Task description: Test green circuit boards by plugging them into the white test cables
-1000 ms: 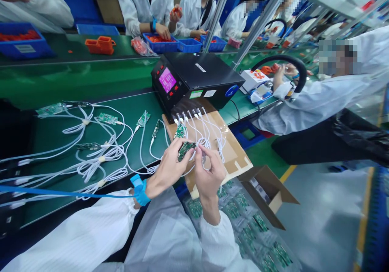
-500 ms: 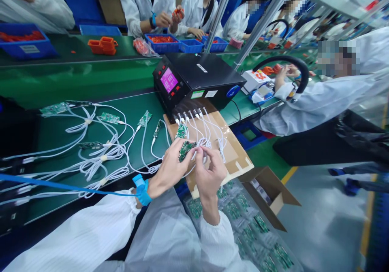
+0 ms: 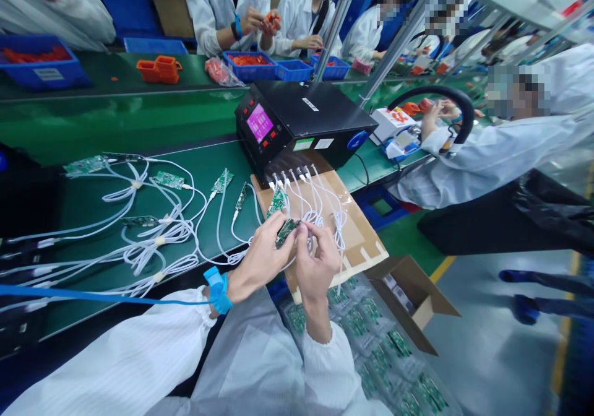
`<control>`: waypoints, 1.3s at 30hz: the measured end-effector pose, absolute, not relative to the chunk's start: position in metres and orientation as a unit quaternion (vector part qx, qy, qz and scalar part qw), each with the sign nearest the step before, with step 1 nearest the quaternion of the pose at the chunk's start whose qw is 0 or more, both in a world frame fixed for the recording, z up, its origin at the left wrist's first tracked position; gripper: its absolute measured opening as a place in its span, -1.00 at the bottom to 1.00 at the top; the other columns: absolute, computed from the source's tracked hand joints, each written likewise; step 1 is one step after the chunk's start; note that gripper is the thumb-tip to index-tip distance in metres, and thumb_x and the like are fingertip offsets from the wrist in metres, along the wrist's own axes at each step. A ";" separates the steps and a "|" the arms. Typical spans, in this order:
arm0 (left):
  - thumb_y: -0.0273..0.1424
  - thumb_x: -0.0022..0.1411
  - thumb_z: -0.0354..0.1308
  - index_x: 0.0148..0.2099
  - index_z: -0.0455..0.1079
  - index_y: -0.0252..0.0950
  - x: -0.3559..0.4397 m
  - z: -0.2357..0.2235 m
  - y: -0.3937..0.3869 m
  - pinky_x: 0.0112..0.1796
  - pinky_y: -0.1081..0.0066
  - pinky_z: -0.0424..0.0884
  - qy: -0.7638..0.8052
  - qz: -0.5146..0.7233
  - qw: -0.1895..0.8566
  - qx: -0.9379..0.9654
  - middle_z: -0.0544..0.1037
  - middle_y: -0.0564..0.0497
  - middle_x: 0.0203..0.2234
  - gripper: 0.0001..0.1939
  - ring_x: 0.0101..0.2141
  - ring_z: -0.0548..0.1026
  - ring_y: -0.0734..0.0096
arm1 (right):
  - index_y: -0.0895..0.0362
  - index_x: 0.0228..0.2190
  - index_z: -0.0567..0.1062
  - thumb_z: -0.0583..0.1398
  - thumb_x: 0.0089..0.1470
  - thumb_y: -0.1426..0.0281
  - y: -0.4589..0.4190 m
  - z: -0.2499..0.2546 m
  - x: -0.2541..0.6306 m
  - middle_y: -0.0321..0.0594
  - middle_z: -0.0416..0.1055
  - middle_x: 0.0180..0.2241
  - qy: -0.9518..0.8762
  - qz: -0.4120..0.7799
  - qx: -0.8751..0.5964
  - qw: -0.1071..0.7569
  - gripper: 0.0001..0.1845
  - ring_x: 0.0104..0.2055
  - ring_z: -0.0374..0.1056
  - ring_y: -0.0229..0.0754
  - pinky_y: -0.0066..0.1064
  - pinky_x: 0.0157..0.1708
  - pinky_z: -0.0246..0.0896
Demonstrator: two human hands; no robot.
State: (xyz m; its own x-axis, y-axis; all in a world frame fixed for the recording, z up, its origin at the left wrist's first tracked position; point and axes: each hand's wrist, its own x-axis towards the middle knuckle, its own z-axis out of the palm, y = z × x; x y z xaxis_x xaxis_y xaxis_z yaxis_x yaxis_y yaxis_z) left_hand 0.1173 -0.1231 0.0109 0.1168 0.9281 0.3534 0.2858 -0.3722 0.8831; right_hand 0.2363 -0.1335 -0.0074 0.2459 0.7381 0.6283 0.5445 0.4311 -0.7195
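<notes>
A small green circuit board is gripped between the thumb and fingers of my left hand, tilted over the cardboard sheet. My right hand pinches at the board's right end; whatever sits between those fingertips is hidden. Just beyond my hands lies another circuit board. White cables run in loops from the sockets of a black instrument with a lit pink screen. A blue wrist strap circles my left wrist.
More boards, one of them a green circuit board, lie among bundled cables at left. Below right stands a clear tray of boards beside an open cardboard box. Co-workers sit across the line, near blue bins, and at right.
The board in my left hand has tilted and shows less of its face. My right hand has shifted slightly left, still pinching at the board's end.
</notes>
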 end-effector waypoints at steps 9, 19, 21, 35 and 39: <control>-0.48 0.42 0.11 -0.18 0.40 -0.25 0.114 0.010 -0.123 -0.14 0.38 0.40 0.458 0.481 0.300 0.684 0.50 -0.03 -0.25 -0.93 -0.20 0.51 0.34 | 0.13 -0.16 0.58 0.25 0.32 0.28 -0.133 -0.025 0.235 -0.14 0.59 -0.22 -0.558 0.164 -0.535 0.613 -0.81 -0.17 0.56 -0.15 -0.26 -0.08 0.51; -0.54 0.40 0.04 -0.27 0.29 -0.24 0.116 0.010 -0.122 -0.26 0.40 0.32 0.450 0.471 0.265 0.711 0.40 0.02 -0.34 -0.84 -0.33 0.39 0.39 | 0.14 -0.17 0.59 0.24 0.33 0.26 -0.131 -0.031 0.223 -0.15 0.55 -0.21 -0.522 0.188 -0.542 0.631 -0.79 -0.15 0.51 -0.17 -0.29 -0.06 0.44; -0.54 0.40 0.03 -0.30 0.26 -0.24 0.116 0.008 -0.120 -0.28 0.41 0.31 0.453 0.468 0.261 0.712 0.39 0.03 -0.35 -0.82 -0.35 0.37 0.40 | 0.14 -0.17 0.59 0.23 0.34 0.25 -0.130 -0.032 0.222 -0.15 0.55 -0.22 -0.518 0.192 -0.548 0.628 -0.78 -0.15 0.51 -0.16 -0.29 -0.06 0.43; -0.15 0.33 0.25 -0.09 0.52 -0.33 0.068 0.024 -0.085 -0.25 0.38 0.38 0.543 0.478 0.467 0.508 0.61 -0.04 -0.27 -0.67 -0.33 0.48 0.37 | 0.10 -0.25 0.66 0.23 0.30 0.25 -0.089 -0.004 0.241 -0.16 0.65 -0.24 -0.629 0.142 -0.572 0.507 -0.76 -0.11 0.50 -0.08 -0.22 -0.02 0.35; -0.04 0.27 0.29 -0.21 0.52 -0.34 0.070 0.023 -0.094 -0.33 0.42 0.32 0.528 0.483 0.580 0.389 0.59 -0.05 -0.26 -0.59 -0.39 0.40 0.46 | 0.11 -0.25 0.66 0.22 0.30 0.25 -0.097 0.002 0.247 -0.15 0.64 -0.26 -0.613 0.120 -0.592 0.509 -0.76 -0.14 0.50 -0.08 -0.23 -0.04 0.34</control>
State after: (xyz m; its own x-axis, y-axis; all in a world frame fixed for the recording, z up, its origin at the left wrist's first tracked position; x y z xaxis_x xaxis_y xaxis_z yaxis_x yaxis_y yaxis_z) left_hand 0.0695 -0.0936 0.0229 -0.0252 0.9712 -0.2369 -0.1497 0.2306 0.9615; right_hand 0.2473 -0.0971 0.0016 0.2208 0.8481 0.4817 0.6036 0.2691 -0.7505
